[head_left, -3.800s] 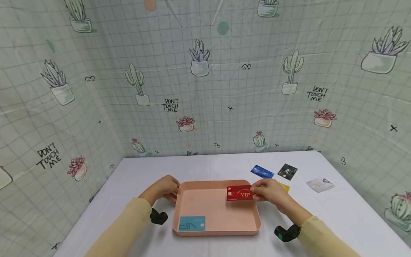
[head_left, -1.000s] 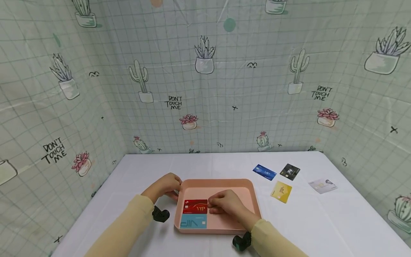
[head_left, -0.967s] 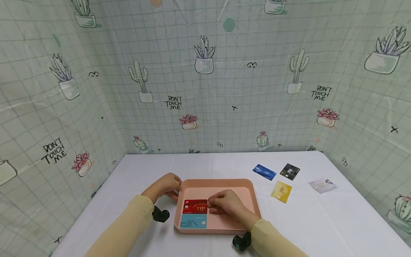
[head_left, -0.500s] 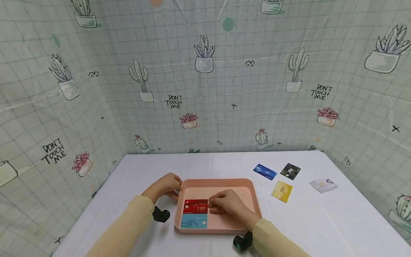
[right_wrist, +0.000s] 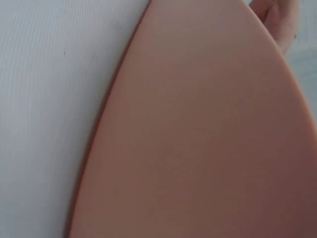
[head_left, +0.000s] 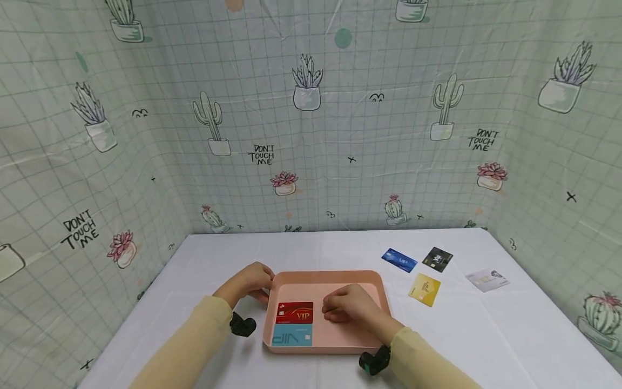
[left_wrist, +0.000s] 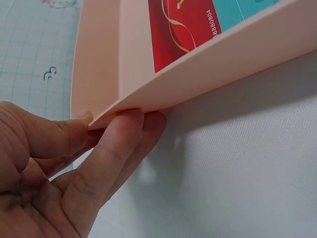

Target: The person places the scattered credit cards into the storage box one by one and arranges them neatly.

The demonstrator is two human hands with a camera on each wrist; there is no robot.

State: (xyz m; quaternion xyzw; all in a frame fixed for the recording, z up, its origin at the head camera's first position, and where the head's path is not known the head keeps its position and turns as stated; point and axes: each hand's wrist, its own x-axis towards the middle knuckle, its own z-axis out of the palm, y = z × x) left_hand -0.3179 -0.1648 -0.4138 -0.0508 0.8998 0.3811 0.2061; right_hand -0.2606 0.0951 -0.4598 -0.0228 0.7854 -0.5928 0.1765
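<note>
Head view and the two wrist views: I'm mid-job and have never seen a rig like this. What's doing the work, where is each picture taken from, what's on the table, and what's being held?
There is no machine: a person works bare-handed. The wide picture looks forward and down from the head; the two close-ups come from the left and right wrists, the right one blurry and mostly tray wall.

On the white table is a pink tray with a red card and a teal card in it. Right of it lie a blue card, black card, yellow card and pale card.

The left hand pinches the tray's left edge. The right hand is over the tray, apparently holding nothing.
</note>
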